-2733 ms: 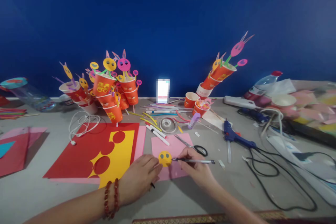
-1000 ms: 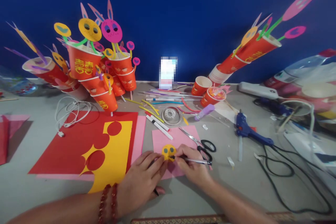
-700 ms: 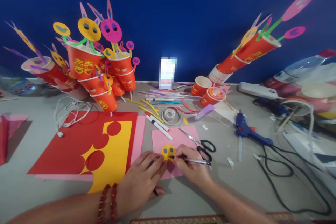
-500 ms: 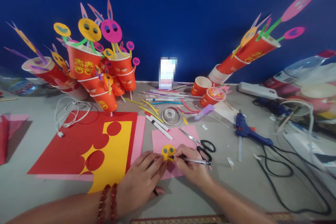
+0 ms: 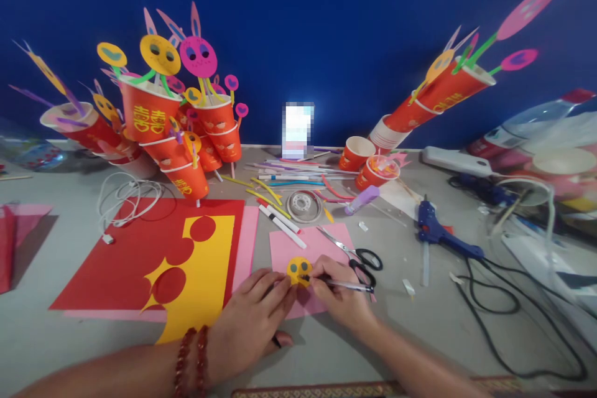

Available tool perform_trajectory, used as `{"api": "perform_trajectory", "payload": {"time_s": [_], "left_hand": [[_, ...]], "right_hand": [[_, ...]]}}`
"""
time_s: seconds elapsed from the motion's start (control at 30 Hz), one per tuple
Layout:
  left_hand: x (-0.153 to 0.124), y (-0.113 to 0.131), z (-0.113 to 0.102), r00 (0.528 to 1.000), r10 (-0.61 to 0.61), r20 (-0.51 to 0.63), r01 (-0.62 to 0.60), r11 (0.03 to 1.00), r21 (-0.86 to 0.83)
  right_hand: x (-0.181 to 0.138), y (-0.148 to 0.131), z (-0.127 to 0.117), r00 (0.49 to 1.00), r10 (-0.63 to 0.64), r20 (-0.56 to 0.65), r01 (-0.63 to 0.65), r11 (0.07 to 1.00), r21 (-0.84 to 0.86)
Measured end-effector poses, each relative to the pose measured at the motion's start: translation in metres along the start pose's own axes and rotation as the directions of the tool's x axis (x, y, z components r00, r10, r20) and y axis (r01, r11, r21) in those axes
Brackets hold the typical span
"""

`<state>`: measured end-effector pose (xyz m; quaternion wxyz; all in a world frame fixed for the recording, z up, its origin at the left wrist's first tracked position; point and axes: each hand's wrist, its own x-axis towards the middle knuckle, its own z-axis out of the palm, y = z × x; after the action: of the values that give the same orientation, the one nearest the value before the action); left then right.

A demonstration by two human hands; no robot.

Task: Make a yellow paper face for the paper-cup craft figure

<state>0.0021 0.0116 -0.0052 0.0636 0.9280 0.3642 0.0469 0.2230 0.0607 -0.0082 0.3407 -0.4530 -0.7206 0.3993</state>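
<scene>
A small yellow paper circle (image 5: 296, 267) with two dark eye spots lies on a pink sheet (image 5: 308, 247) near the table's front edge. My left hand (image 5: 252, 320) rests flat beside it, fingertips pressing its left edge, a beaded bracelet on the wrist. My right hand (image 5: 340, 295) grips a thin silver pen (image 5: 347, 285) whose tip touches the circle's lower right. Scissors (image 5: 354, 254) with black handles lie just behind my right hand.
A red sheet (image 5: 135, 255) topped by yellow paper (image 5: 205, 273) with round cutouts lies left. Orange cups (image 5: 149, 115) with paper faces stand at back left, more cups (image 5: 438, 96) at back right. Markers (image 5: 282, 224), a tape roll (image 5: 304, 204), a blue glue gun (image 5: 436, 233) and black cables (image 5: 504, 317) surround.
Since 2.7 s ago my head has come closer and the pen tip has moved onto the yellow circle. Over the last second both hands stay almost still.
</scene>
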Motion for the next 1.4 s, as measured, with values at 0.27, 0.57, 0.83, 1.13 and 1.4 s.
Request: {"api": "perform_trajectory", "payload": {"time_s": [0.27,0.57,0.83,1.13,1.4], "left_hand": [[-0.0009,0.0005,0.0007,1.000,0.002,0.010,-0.003,1.000,0.023],[-0.0008,0.0000,-0.0005,1.000,0.012,0.016,-0.012,1.000,0.005],[-0.0016,-0.0004,-0.0026,0.999,0.016,0.033,-0.017,1.000,0.009],[-0.0003,-0.0006,-0.0025,1.000,0.020,0.015,-0.021,0.999,0.026],[-0.0008,-0.0004,-0.0035,1.000,0.027,-0.013,-0.027,0.999,0.036]], "right_hand": [[-0.0019,0.0006,-0.0003,1.000,-0.002,-0.009,0.002,1.000,-0.009],[-0.0015,0.0011,-0.0002,1.000,-0.009,0.008,0.009,1.000,-0.019],[-0.0004,-0.0011,-0.0002,1.000,-0.009,0.002,0.009,0.999,-0.040],[0.0001,-0.0021,-0.0012,1.000,0.011,0.005,-0.011,1.000,-0.014],[-0.0005,-0.0041,-0.0020,1.000,0.018,-0.010,-0.018,0.999,-0.032]]}}
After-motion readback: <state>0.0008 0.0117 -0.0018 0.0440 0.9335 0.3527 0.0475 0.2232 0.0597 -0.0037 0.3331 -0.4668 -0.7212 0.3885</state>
